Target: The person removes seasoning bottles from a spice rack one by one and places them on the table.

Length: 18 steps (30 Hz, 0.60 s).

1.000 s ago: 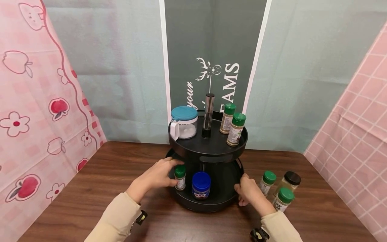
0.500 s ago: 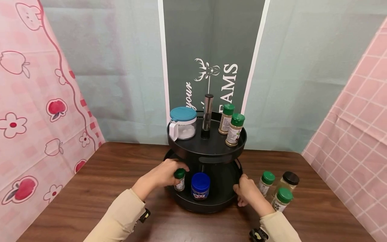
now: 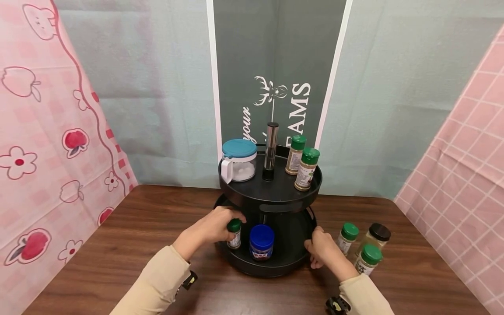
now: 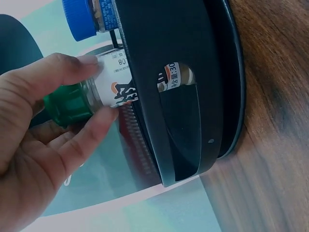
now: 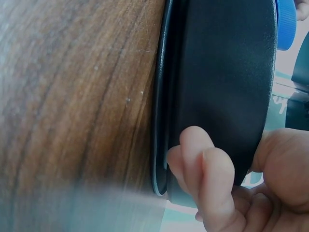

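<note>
Now the left hand [image 3: 214, 224] pinches the green-capped spice jar [image 3: 236, 241] (upright inside the lower tray [image 3: 268, 270], beside the blue-lidded jar [image 3: 261, 238]), closer over its cap than a second ago, so it seems under control; the right hand [image 3: 323, 248] grips the tray's rim.

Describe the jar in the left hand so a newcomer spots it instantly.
Find the black two-tier rack on the wooden table, then look at the left side of its lower tray. There the left hand pinches a small green-lidded jar with a white label. Its neighbour is a wider blue-lidded jar; the other green-lidded jars stand on the upper tray or the table.
</note>
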### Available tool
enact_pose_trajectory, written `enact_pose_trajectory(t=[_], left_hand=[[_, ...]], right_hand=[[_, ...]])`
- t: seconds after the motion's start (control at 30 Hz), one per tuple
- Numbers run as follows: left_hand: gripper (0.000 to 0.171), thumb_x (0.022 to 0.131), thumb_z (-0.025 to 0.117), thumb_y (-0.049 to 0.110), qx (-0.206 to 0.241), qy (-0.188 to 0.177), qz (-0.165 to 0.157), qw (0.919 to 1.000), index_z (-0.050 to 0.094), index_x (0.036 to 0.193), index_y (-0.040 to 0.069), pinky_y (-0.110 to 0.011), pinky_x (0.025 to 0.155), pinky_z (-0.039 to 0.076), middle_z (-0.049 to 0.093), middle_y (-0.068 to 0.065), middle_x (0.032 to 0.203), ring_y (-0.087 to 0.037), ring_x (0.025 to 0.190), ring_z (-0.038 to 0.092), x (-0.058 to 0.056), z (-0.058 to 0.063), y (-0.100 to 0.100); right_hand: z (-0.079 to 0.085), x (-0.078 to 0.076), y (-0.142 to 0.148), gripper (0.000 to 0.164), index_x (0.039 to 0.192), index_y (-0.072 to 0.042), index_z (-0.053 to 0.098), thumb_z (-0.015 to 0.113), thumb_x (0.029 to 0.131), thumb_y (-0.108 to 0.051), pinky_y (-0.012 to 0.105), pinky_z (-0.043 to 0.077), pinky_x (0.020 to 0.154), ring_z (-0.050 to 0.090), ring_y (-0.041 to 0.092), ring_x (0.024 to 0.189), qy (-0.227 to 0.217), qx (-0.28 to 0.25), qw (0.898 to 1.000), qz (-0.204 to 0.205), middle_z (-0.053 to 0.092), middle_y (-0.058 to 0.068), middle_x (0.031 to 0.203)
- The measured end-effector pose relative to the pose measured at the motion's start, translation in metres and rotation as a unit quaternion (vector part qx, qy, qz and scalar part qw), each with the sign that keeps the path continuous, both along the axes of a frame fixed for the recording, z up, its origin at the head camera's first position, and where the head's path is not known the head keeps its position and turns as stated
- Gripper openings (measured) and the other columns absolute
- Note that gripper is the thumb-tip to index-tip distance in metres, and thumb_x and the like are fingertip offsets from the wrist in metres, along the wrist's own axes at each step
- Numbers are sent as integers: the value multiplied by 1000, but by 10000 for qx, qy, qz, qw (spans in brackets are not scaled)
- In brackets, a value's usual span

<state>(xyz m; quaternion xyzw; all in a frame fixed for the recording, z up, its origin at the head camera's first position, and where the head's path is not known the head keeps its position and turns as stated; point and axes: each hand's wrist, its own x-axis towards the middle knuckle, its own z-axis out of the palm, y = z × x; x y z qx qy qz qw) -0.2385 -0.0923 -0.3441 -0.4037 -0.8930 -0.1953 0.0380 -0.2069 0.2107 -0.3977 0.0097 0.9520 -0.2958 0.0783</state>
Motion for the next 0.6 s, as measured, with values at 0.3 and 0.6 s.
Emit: enact_pose_trajectory(t=[0.3,0.6], left_hand=[[36,66,69,8,280,-147,328,9990,66,102,8,-24,57,51,64,-4,93,-10,71,55,0,20,-6],[35,65,71,8,306,23,450,9985,67,100,9,-23,57,50,66,-4,93,-11,72,55,-1,29,-11]], right_hand=[[0,1,1,45,119,21,27,44,90,-7,32,49,41,53,20,38,78,-50,10000,32,53,11,49],[1,1,1,46,120,21,26,45,90,-8,33,49,41,53,20,38,73,-45,9999,54,53,11,49]])
